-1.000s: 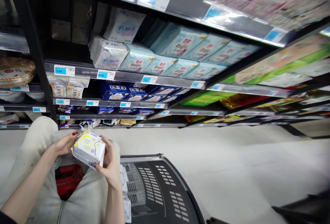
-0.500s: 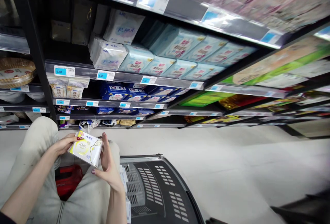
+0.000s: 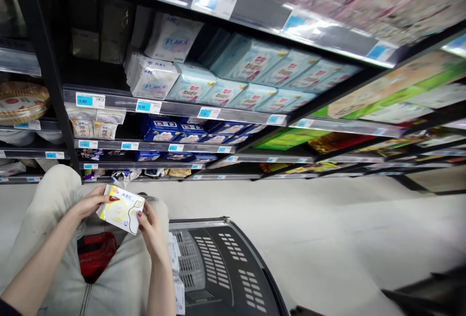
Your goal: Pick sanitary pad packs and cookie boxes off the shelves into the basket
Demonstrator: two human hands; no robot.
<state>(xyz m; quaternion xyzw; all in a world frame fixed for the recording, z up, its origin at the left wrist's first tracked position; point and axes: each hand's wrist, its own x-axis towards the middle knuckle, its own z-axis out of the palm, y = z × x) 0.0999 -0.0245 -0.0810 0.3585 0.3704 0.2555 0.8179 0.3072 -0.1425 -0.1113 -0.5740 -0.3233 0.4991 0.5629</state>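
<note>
Pale floor [image 3: 309, 224] (glossy) along dark stocked shelves [image 3: 178, 108] — hand-held white packet [image 3: 124, 215].

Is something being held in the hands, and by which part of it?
Yes, a white and yellow packet: the left hand holds its left end, the right hand its right end.

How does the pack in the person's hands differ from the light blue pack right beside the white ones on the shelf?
The held pack is white with yellow printing; the light blue pack has a pinkish-red label.
The held pack is between the left hand and right hand; the light blue pack sits on the shelf.
Both look boxy, with printing.
</note>
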